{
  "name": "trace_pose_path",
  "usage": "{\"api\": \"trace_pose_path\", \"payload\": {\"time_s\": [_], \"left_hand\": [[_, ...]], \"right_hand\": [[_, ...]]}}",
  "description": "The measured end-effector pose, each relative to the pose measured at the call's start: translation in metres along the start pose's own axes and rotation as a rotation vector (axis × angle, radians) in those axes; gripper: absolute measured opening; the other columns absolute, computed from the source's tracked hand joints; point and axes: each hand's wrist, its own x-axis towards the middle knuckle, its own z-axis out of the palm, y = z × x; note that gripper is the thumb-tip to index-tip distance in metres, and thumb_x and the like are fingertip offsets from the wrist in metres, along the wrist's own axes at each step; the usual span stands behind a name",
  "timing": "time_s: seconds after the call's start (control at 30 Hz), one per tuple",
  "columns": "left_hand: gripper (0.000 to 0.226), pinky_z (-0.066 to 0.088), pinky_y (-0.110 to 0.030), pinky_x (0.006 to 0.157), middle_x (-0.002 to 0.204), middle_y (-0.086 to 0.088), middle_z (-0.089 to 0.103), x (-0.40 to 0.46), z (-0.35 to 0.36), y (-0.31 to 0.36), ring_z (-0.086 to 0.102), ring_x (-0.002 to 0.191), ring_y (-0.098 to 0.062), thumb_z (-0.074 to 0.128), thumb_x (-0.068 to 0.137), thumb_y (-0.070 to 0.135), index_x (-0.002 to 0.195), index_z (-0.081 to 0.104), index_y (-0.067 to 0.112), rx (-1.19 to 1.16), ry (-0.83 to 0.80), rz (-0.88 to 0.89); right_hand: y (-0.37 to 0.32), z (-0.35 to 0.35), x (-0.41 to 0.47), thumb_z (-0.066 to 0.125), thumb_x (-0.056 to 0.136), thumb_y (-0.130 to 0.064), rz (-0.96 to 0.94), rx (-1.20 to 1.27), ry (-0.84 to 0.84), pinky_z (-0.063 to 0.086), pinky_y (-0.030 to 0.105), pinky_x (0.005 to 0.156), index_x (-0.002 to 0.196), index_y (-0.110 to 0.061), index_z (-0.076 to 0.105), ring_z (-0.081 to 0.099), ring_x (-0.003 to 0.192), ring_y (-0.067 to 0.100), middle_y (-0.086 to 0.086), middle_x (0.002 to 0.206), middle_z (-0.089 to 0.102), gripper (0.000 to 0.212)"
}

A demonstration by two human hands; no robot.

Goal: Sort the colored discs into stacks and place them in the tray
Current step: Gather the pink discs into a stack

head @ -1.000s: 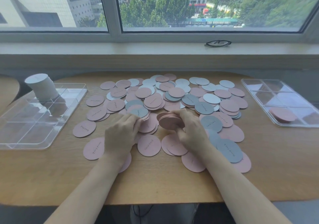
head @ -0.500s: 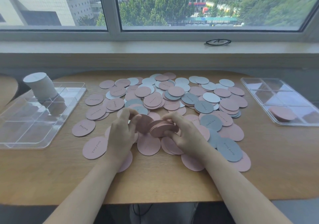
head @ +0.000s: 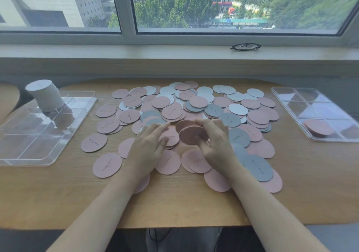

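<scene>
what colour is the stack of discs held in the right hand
Pink: the stack of round card discs in the right hand, head view.

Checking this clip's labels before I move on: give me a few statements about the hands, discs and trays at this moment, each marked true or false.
1. The right hand holds a stack of pink discs. True.
2. The left tray holds a tall stack of pink discs. False: the tall stack in it is white.
3. The right tray has pink discs in a near compartment. True.
4. The left hand is lifting a grey disc high above the table. False: it is low over the pile, fingers spread beside the held stack.
5. A pair of glasses lies on the windowsill. True.
</scene>
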Motion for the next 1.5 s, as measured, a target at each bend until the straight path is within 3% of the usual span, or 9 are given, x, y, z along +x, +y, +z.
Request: {"api": "trace_pose_path", "payload": {"time_s": [0.1,0.43,0.67,0.77,0.83,1.0,1.1,1.27,1.5], "left_hand": [[0.05,0.043,-0.037,0.097,0.129,0.013,0.057,0.001,0.003,-0.002,0.05,0.115,-0.016,0.049,0.091,0.05,0.131,0.062,0.023,0.148,-0.061,-0.003],[0.025,0.049,-0.029,0.083,0.113,0.017,0.068,0.002,0.001,0.002,0.057,0.105,-0.009,0.072,0.088,0.038,0.109,0.074,0.025,0.085,0.032,-0.076],[0.013,0.036,-0.028,0.059,0.086,0.005,0.07,-0.003,-0.007,0.007,0.063,0.074,-0.025,0.061,0.098,0.029,0.095,0.071,0.021,0.207,0.24,-0.117],[0.03,0.044,-0.035,0.064,0.078,0.004,0.068,-0.003,-0.01,0.005,0.059,0.077,-0.024,0.051,0.098,0.035,0.087,0.07,0.014,0.193,0.346,-0.056],[0.033,0.043,-0.033,0.067,0.077,0.005,0.066,-0.003,-0.01,0.004,0.053,0.078,-0.021,0.049,0.099,0.034,0.085,0.068,0.011,0.142,0.37,-0.012],[0.026,0.039,-0.018,0.064,0.075,0.011,0.058,-0.002,-0.009,0.005,0.052,0.072,-0.006,0.055,0.1,0.024,0.085,0.067,0.007,-0.129,0.262,0.063],[0.023,0.041,-0.017,0.065,0.075,0.02,0.055,-0.002,-0.009,0.006,0.056,0.072,-0.002,0.056,0.1,0.024,0.086,0.069,0.011,-0.202,0.153,0.105],[0.025,0.043,-0.015,0.075,0.089,0.02,0.058,-0.002,-0.007,0.009,0.059,0.086,-0.003,0.05,0.102,0.024,0.112,0.072,0.018,-0.285,0.008,0.092],[0.042,0.049,-0.031,0.083,0.111,0.015,0.058,-0.002,-0.003,0.0,0.056,0.097,-0.01,0.056,0.088,0.048,0.124,0.062,0.026,0.024,0.002,0.066]], "right_hand": [[0.009,0.001,0.001,0.065,0.084,-0.011,0.09,-0.044,0.015,0.026,0.026,0.093,0.124,-0.021,0.058,0.043,0.109,0.013,-0.017,0.107,0.054,0.043],[0.012,0.007,0.003,0.066,0.086,-0.013,0.1,-0.053,-0.108,0.044,0.046,0.095,0.122,-0.014,0.058,0.057,0.104,0.025,0.004,0.112,0.065,0.037],[0.013,0.008,0.002,0.068,0.083,-0.013,0.089,-0.041,-0.15,0.04,0.03,0.089,0.124,-0.016,0.058,0.061,0.102,0.023,0.001,0.111,0.068,0.043],[0.008,0.006,0.0,0.068,0.084,-0.008,0.059,0.011,-0.195,0.032,0.013,0.084,0.127,-0.017,0.057,0.058,0.104,0.015,-0.002,0.115,0.066,0.045],[0.003,0.002,-0.001,0.066,0.085,-0.006,0.04,0.078,-0.244,0.037,0.018,0.086,0.126,-0.018,0.057,0.055,0.105,0.01,-0.006,0.117,0.064,0.045],[-0.003,0.002,-0.001,0.067,0.084,-0.005,-0.004,0.19,-0.298,0.045,0.028,0.096,0.129,-0.021,0.053,0.055,0.116,0.008,-0.009,0.127,0.059,0.05],[-0.005,0.001,-0.002,0.068,0.086,-0.008,0.06,0.219,-0.315,0.047,0.021,0.088,0.135,-0.03,0.045,0.057,0.102,0.0,-0.013,0.12,0.061,0.059],[-0.002,0.008,-0.002,0.068,0.086,-0.018,-0.059,0.117,-0.315,0.039,0.022,0.094,0.133,-0.019,0.055,0.05,0.107,0.01,-0.009,0.118,0.059,0.049],[0.009,0.005,0.001,0.064,0.084,-0.015,0.073,-0.037,-0.093,0.039,0.038,0.092,0.119,-0.009,0.056,0.049,0.103,0.022,0.004,0.111,0.058,0.036]]}}
